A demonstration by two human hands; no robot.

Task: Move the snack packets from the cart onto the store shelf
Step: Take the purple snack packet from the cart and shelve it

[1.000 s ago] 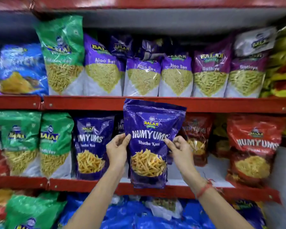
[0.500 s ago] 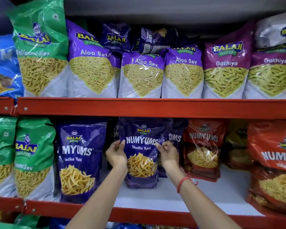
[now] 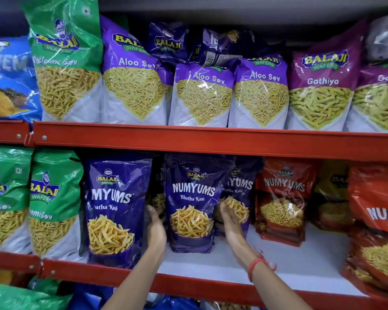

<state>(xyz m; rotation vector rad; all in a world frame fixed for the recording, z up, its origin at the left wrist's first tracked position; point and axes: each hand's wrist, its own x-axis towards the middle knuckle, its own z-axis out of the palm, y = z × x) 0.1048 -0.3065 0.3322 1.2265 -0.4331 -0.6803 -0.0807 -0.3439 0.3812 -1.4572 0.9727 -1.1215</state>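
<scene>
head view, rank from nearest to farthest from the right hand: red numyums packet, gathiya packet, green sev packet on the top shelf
From the right hand:
1. red Numyums packet, just to its right on the same shelf.
2. Gathiya packet, upper shelf, up and right.
3. green sev packet, upper shelf, far left.

Readable print on the snack packets of two shelf levels

Upper shelf: the green packet (image 3: 65, 61) reads "BALAJI WAFERS" with a blurred name ending "Sev"; three purple packets (image 3: 259, 90) read "Aloo Sev" under the Balaji logo; the magenta packet (image 3: 321, 86) reads "BALAJI WAFERS Gathiya". Lower shelf: the centre purple packet (image 3: 192, 204) reads "BALAJI WAFERS NUMYUMS Bhatha Kani", as does the partly cut-off left purple packet (image 3: 114, 209); the red packet (image 3: 282, 198) reads "NUMYUMS", its subtitle too blurred to read; the lower green packet (image 3: 52, 198) shows "BALAJI WAFERS".
</scene>
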